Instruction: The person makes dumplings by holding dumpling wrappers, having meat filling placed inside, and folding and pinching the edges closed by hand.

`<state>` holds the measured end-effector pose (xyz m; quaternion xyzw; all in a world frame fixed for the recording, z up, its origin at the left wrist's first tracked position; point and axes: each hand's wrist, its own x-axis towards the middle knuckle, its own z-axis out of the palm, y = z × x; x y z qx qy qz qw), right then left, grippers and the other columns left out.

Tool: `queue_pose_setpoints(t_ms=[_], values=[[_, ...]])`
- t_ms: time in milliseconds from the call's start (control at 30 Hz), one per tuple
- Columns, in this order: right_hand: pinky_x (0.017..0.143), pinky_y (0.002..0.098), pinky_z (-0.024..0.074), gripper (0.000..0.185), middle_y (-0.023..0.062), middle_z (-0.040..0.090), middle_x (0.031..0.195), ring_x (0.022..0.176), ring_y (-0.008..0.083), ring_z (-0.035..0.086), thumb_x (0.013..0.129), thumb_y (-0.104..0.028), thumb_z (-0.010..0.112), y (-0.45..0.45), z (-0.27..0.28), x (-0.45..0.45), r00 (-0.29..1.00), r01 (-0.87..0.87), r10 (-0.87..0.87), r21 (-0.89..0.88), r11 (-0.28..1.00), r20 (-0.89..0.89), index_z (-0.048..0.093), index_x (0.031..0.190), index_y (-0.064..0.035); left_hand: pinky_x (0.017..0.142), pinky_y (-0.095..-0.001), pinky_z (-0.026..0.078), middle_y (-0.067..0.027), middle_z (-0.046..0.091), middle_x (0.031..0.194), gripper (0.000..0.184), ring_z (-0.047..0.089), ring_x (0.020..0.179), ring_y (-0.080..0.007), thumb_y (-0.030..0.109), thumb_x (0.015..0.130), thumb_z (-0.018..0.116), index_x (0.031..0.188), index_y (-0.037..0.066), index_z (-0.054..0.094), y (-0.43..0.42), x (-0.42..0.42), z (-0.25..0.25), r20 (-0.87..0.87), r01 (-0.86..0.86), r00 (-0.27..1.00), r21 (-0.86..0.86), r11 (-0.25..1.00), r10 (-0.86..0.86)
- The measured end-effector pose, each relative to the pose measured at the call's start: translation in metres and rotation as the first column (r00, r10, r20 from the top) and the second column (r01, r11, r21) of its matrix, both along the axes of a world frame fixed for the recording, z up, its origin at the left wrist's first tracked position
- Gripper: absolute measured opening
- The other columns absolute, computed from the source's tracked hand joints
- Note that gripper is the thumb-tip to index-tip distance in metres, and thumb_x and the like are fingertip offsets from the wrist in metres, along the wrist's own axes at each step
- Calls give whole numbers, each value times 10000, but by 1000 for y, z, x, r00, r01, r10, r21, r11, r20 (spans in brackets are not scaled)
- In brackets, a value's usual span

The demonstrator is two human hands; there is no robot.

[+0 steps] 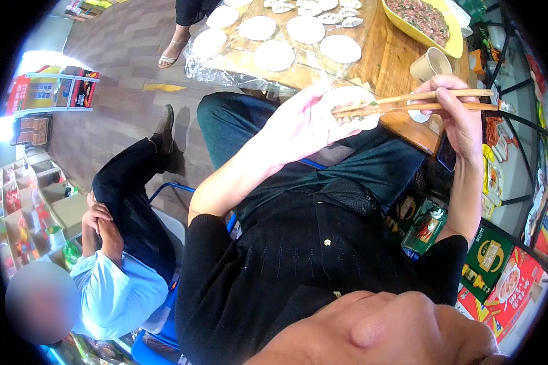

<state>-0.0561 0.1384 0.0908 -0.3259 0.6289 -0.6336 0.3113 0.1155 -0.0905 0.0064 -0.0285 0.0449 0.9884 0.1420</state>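
My left hand (298, 126) holds a round white dumpling wrapper (364, 123) over my lap, near the table edge. A small heap of meat filling with green bits (343, 120) lies on the wrapper. My right hand (460, 125) is closed around a pair of wooden chopsticks (410, 106), whose tips touch the filling. At the table's far right stands a yellow tray (453, 38) of minced meat filling (417, 21). Several flat wrappers (274, 55) and folded dumplings (331, 18) lie on the plastic-covered left part of the table.
A paper cup (431, 64) stands by the edge of the wooden table (380, 62). Shelves of packaged goods (499, 152) line the right side. To my left a person in a light blue shirt (122, 298) sits close by. Another person's foot (172, 53) shows beyond the table.
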Motion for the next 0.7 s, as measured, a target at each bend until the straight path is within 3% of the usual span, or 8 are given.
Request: queue_pose_setpoints(t_ms=[67, 233, 367, 433, 533, 633, 700], values=[[718, 307, 584, 218, 208, 658, 1018, 890, 261, 692, 943, -134, 545, 3, -1, -6, 993, 102, -103, 12, 995, 53, 579, 1091, 24, 1077, -480, 397, -292, 341, 1450, 601, 382, 1312, -469, 326, 1000, 376, 1405, -110, 292, 0, 1, -3, 11, -18, 1000, -3, 1000, 18], [718, 307, 581, 231, 199, 662, 1014, 887, 261, 691, 945, -149, 556, 10, -3, -7, 996, 51, -46, -72, 996, 74, 571, 1110, 13, 1075, -476, 400, -291, 347, 1447, 594, 382, 1306, -482, 328, 1003, 374, 1401, -108, 301, -4, 3, -4, -18, -13, 1000, -20, 1000, 13], [713, 296, 581, 231, 193, 662, 1013, 882, 253, 691, 944, -152, 559, 10, -7, -10, 994, 85, -85, -4, 996, 72, 573, 1111, 7, 1084, -489, 385, -287, 339, 1454, 603, 367, 1304, -504, 329, 1006, 371, 1397, -124, 292, 1, 3, 0, 53, -36, 998, -14, 999, 36], [715, 285, 580, 239, 187, 664, 1001, 883, 241, 691, 944, -164, 564, 12, -6, -11, 991, 94, -85, -85, 992, 99, 579, 1109, 8, 1088, -495, 378, -285, 337, 1456, 604, 361, 1306, -510, 330, 1009, 364, 1396, -128, 290, 2, 3, 1, 95, -58, 994, -18, 998, 60], [714, 275, 579, 256, 182, 664, 996, 882, 231, 692, 945, -169, 558, -1, -6, 1, 992, 108, -111, 44, 993, 62, 569, 1127, 10, 1108, -510, 344, -282, 336, 1458, 609, 352, 1318, -497, 336, 1013, 352, 1401, -127, 280, 2, 3, 1, 54, -2, 999, 21, 1000, 1], [707, 267, 579, 264, 176, 663, 990, 874, 229, 693, 945, -177, 555, 2, -4, -7, 988, 152, -152, 27, 988, 15, 570, 1128, 12, 1121, -510, 325, -270, 362, 1447, 592, 377, 1321, -452, 337, 1018, 343, 1394, -118, 300, 2, 4, -3, 11, 15, 1000, -36, 999, -15], [752, 296, 571, 262, 162, 651, 1048, 935, 226, 674, 955, -182, 545, 17, 1, -31, 988, 153, -154, -103, 983, -1, 583, 1127, 13, 1118, -498, 340, -259, 392, 1432, 563, 426, 1302, -403, 333, 1022, 341, 1387, -96, 328, 4, 6, -8, 167, -66, 983, -69, 995, 76]])
